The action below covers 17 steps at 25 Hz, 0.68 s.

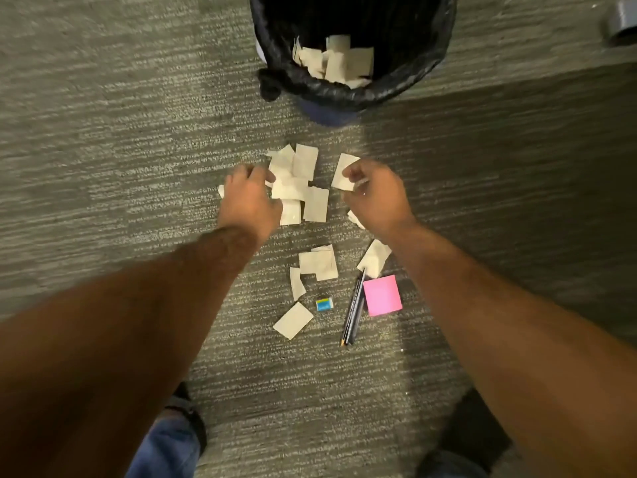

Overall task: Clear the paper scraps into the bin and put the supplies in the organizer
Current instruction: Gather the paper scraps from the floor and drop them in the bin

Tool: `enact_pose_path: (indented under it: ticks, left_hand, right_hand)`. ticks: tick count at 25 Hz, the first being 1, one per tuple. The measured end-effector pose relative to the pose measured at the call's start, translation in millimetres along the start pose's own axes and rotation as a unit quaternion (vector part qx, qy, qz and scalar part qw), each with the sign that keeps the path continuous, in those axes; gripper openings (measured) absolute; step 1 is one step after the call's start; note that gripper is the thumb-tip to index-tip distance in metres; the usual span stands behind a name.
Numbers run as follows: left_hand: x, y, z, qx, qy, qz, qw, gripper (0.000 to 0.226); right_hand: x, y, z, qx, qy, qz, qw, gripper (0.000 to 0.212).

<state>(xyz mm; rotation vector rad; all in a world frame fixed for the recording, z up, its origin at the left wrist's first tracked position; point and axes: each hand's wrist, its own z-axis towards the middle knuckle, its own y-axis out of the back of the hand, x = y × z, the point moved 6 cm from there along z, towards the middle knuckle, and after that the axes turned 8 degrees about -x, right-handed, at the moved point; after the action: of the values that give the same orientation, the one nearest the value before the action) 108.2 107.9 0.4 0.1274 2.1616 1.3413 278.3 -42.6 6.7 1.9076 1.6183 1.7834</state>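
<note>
Nearest to the person, behind both hands and between the two outstretched forearms, a single paper scrap [293, 320] lies flat on the grey carpet [103, 132]. Just beside it sits a small blue and yellow eraser [324, 304]. Toward the right forearm lie two dark pencils [352, 313] side by side, their tips pointing back at the person, and a pink sticky-note pad [382, 294] touches them on the outer side. A little closer to the hands, a few more overlapping scraps [319, 263] rest on the carpet, with another scrap [374, 257] right against the inside of the right wrist.

The left hand [250, 198] is down on the carpet, fingers curled over the edge of the main pile of scraps [296, 182]; whether it has actually gripped any I cannot tell. The right hand [374, 191] is pinched shut on one scrap [344, 172], thumb and fingertips holding its near edge. The two hands are apart, with the pile lying between them.

Beyond the hands stands the bin [351, 88], lined with a black bag, and a heap of scraps [339, 60] lies inside it. Far off past the right hand, at the corner, is a grey roll of tape [622, 24].
</note>
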Motion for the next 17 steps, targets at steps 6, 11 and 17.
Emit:
enact_pose_path:
  ticks: [6,11,17]
  left_hand:
    - [68,-38,2,0.076,0.054,0.134,0.987,0.091]
    - [86,-50,12,0.069,0.057,0.116,0.989,0.069]
    - [49,-44,20,0.007,-0.031,0.042,0.999,0.057]
  right_hand:
    - [-71,-53,-11,0.013,-0.127,-0.194,0.973,0.075]
    - [-85,-80,-21,0.049,-0.131,-0.184,0.973,0.08]
    - [-46,-95,-8,-0.006,0.014,-0.141,0.99,0.067]
